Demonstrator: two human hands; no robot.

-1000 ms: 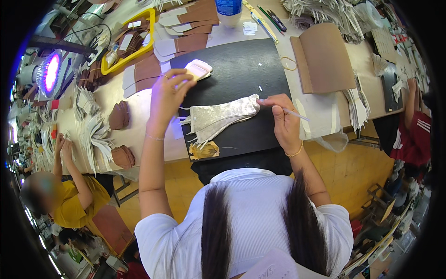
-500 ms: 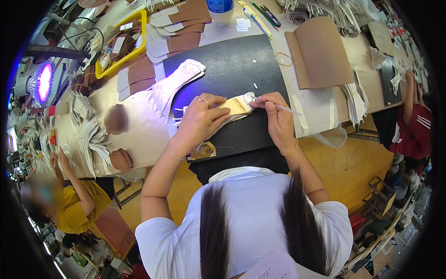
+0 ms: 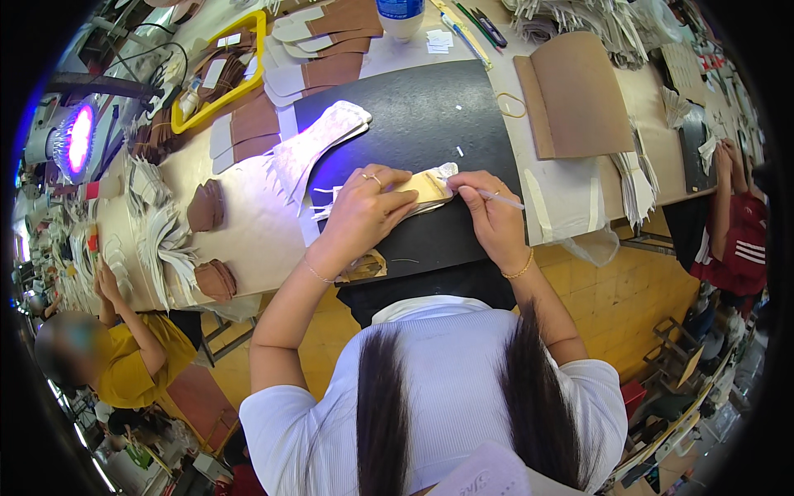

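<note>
My left hand (image 3: 361, 213) presses a pale yellow template (image 3: 430, 188) onto a small stack of white cut pieces (image 3: 447, 169), thumb and fingers curled over its left part. In my right hand (image 3: 499, 227) a slim, clear-barrelled pen (image 3: 508, 200) is pinched between thumb and fingers, its tip at the template's right end, partly hidden by the fingertips. Both hands work over a black mat (image 3: 413, 103). Further left, a second stack of white pieces (image 3: 318, 139) lies across the mat's left edge under violet light.
A lit lamp (image 3: 76, 142) stands left, near a yellow tray (image 3: 260, 62) of brown pieces. Brown-and-white pieces (image 3: 335, 45), a bottle (image 3: 401, 18) and pens (image 3: 484, 26) lie at the far side. A brown folder (image 3: 579, 99) lies right. Co-workers sit on both sides.
My right hand has shifted slightly and the pen lies at a different slant. The left hand keeps its hold. A brown stack at left, blurred before, now rests on the table.
</note>
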